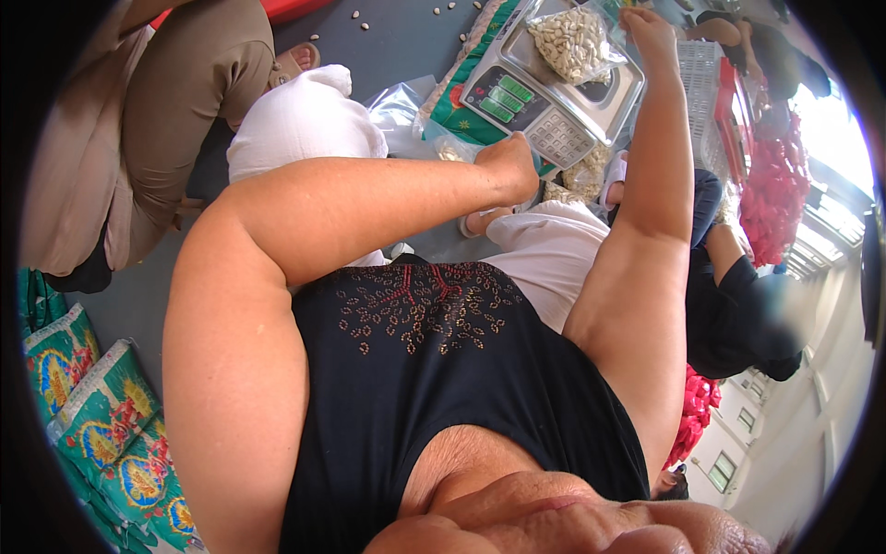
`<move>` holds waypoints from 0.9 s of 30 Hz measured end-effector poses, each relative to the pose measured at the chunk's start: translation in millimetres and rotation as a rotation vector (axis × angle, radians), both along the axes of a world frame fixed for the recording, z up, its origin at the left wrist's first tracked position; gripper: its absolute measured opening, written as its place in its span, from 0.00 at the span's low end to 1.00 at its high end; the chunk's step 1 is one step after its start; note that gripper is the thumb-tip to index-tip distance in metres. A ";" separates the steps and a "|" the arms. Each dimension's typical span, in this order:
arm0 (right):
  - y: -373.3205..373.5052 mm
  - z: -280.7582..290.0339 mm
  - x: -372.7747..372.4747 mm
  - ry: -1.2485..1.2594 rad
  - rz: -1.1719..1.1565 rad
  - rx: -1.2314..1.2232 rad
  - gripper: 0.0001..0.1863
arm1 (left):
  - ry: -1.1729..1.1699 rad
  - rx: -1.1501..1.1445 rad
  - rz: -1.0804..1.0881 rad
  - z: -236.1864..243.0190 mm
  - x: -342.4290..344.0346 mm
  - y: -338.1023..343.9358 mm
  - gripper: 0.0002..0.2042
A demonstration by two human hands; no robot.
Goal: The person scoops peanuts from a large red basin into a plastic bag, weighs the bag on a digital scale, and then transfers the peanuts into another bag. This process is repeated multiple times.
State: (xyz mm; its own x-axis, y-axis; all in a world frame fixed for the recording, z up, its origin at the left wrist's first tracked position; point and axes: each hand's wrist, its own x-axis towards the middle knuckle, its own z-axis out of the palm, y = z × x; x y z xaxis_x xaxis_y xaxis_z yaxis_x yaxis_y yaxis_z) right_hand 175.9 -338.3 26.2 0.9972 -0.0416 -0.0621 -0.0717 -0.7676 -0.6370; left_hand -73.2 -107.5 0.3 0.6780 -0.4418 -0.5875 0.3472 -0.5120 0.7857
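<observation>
A clear plastic bag [572,44] full of small pale oval pieces, kind unclear, rests on the steel pan [620,100] of a digital scale [544,125] with a lit green display. My right hand [650,35] is beside the bag's upper edge, fingers closed together and seemingly pinching the plastic. In front of the scale's keypad is my left hand [513,170], bent at the wrist; its fingers are turned away and hidden. Left of that hand lies another clear bag [452,148] with pale pieces inside. More filled bags [585,174] sit by the scale's near right side.
Green printed sacks [111,429] are stacked at lower left. Someone in tan trousers [198,83] is close on the left; another person in dark clothes [738,319] is at right. A white plastic crate [699,102] stands right of the scale. Loose pale pieces [365,26] dot the floor.
</observation>
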 end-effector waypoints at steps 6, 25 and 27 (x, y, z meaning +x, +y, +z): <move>45.8 27.4 -148.4 0.817 0.606 0.285 0.09 | -0.046 0.050 0.144 -3.0 -3.6 -3.7 0.31; 82.7 -144.0 -252.8 0.364 0.490 -0.229 0.11 | -0.129 -0.312 0.146 -25.7 -17.3 -17.3 0.38; 85.2 -134.5 -247.2 0.394 0.554 -0.300 0.11 | -0.094 -0.265 0.174 -22.9 -8.1 -11.1 0.36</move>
State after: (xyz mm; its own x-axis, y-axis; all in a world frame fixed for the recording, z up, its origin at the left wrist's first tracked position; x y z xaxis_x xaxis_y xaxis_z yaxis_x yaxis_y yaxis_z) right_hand -71.2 -253.1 -108.2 0.7832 0.3895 -0.4847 0.1963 -0.8945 -0.4016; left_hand -81.3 -118.5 -22.6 0.8025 -0.4440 -0.3986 0.3309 -0.2248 0.9165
